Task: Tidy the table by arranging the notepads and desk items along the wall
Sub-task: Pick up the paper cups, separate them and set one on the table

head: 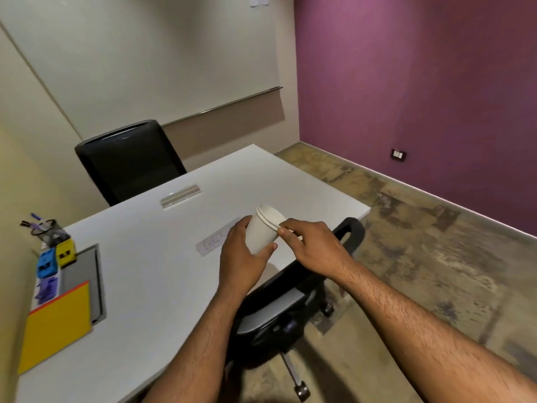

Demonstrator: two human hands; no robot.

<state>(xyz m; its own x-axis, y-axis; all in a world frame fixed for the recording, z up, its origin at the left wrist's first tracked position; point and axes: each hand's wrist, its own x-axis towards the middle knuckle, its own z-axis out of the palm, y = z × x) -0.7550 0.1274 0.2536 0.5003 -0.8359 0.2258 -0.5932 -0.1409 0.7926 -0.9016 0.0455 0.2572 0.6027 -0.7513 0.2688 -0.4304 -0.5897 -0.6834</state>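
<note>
My left hand [242, 257] grips a white paper cup [266, 228] around its body, tilted, above the right part of the white table [151, 286]. My right hand [311, 245] pinches the cup's rim with thumb and fingers. A clear ruler [216, 238] lies on the table just left of the cup, partly hidden by my left hand. Along the left wall sit a yellow notepad [55, 324], a mesh pen holder [49, 232] with pens, and yellow [66, 253], blue [46, 263] and purple [46, 289] small desk items.
A grey cable tray lid [84, 274] lies beside the notepad. A clear bar [181, 195] rests at the table's middle. One black chair [130, 161] stands behind the table; another [290, 301] is tucked at the right edge. Purple wall on the right.
</note>
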